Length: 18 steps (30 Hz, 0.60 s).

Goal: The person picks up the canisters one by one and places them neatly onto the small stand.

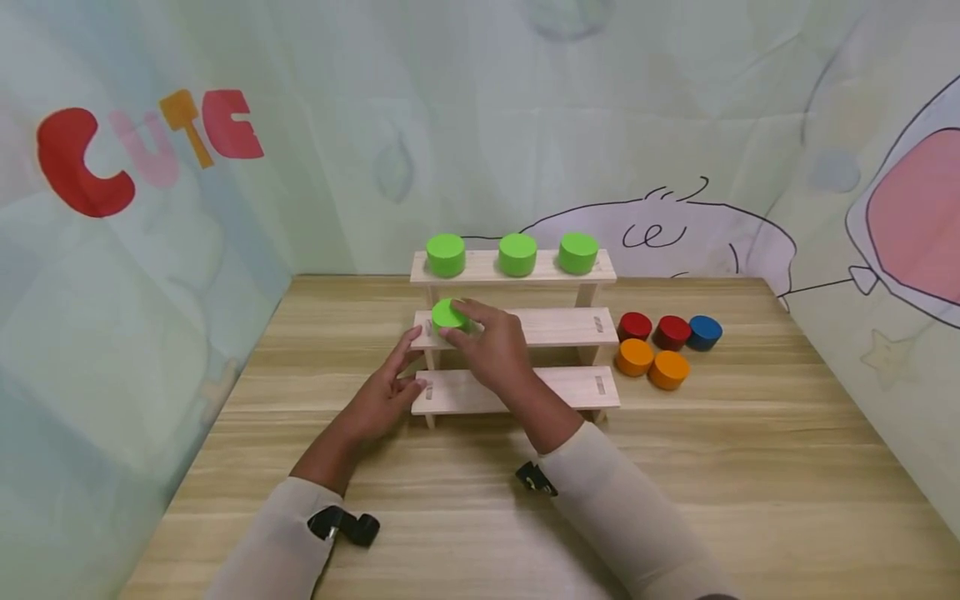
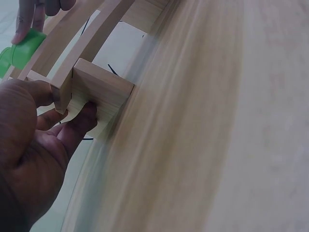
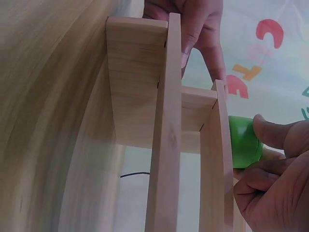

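Observation:
A pale wooden three-step stand [image 1: 517,392] stands on the table. My right hand [image 1: 497,346] pinches a green round block [image 1: 447,317] at the left end of the middle step; in the right wrist view the green block [image 3: 244,141] sits against the board, between thumb and fingers. My left hand [image 1: 381,404] grips the stand's left end. In the left wrist view the left hand [image 2: 36,145] has its digits about the end of the lower board and its side support [image 2: 99,89]. Three more green blocks [image 1: 517,255] stand spaced along the top step.
Right of the stand, on the wood-grain table [image 1: 750,467], lie two red blocks [image 1: 672,332], a blue block [image 1: 705,332] and two orange blocks [image 1: 669,370]. A printed cloth backdrop [image 1: 337,150] hangs behind and beside the table.

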### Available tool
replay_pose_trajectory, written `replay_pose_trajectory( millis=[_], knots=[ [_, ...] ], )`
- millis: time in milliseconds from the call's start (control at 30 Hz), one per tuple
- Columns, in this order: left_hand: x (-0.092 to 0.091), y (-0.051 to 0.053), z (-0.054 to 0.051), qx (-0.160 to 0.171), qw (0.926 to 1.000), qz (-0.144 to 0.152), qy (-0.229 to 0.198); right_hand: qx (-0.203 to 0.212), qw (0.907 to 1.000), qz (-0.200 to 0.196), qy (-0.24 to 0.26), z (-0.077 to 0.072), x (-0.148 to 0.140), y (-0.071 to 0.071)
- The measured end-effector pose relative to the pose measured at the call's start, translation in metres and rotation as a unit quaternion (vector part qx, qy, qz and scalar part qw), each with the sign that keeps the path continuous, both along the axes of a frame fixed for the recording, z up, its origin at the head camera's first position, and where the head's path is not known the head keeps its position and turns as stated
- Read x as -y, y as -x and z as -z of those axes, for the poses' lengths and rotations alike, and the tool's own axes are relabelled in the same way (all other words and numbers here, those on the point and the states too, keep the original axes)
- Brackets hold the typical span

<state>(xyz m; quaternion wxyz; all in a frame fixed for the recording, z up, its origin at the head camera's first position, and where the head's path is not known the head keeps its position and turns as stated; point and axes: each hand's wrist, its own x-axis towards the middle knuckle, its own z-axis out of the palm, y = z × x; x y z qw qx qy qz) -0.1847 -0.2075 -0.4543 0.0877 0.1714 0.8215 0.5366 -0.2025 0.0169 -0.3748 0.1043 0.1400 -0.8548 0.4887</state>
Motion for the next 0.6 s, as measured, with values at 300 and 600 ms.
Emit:
replay_pose_trajectory(
  millis=[300,600],
  knots=[
    [-0.0012,-0.0007,-0.0011,-0.002,1.0,0.002,0.0,-0.013,0.9997,0.008,-0.017,0.0004,0.0004,-0.002],
    [-0.0005,0.0002,0.0008,-0.007,1.0,0.0,0.002,-0.015,0.9991,0.018,-0.035,-0.0059,-0.0018,-0.0081]
  ],
)
